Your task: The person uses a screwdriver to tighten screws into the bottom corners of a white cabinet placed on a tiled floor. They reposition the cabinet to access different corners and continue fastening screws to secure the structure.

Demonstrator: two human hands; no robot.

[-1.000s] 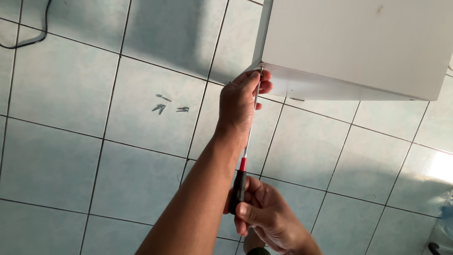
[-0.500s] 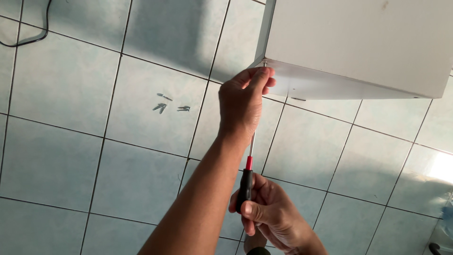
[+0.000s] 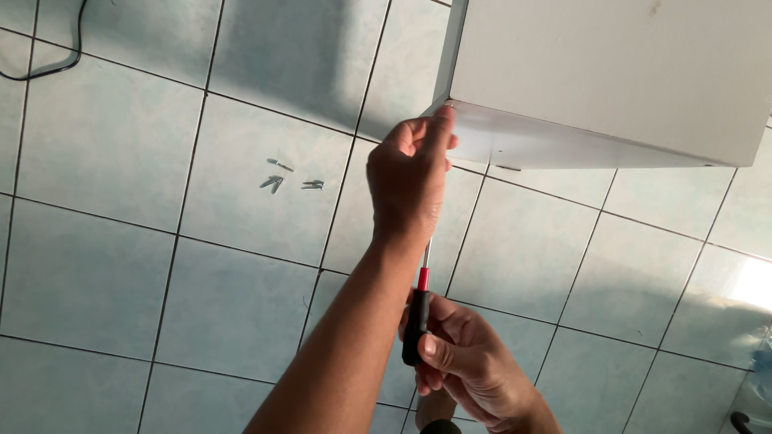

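A white cabinet panel (image 3: 611,64) hangs over the tiled floor at the upper right. My left hand (image 3: 410,173) reaches up to its lower left corner, fingers pinched together around the top of a screwdriver shaft (image 3: 425,255); the tip is hidden behind them. Below, my right hand (image 3: 462,366) grips the black and red screwdriver handle (image 3: 416,321). The tool points straight up at the panel's corner.
Several small grey screws or wall plugs (image 3: 277,181) lie on a pale blue floor tile (image 3: 104,145) to the left of my hands. A black cable (image 3: 48,68) curls at the top left. A dark object (image 3: 744,422) shows at the bottom right corner.
My left fingers have closed over the upper shaft at the panel corner, hiding the part that showed earlier. The right hand has stayed on the handle, barely shifting.
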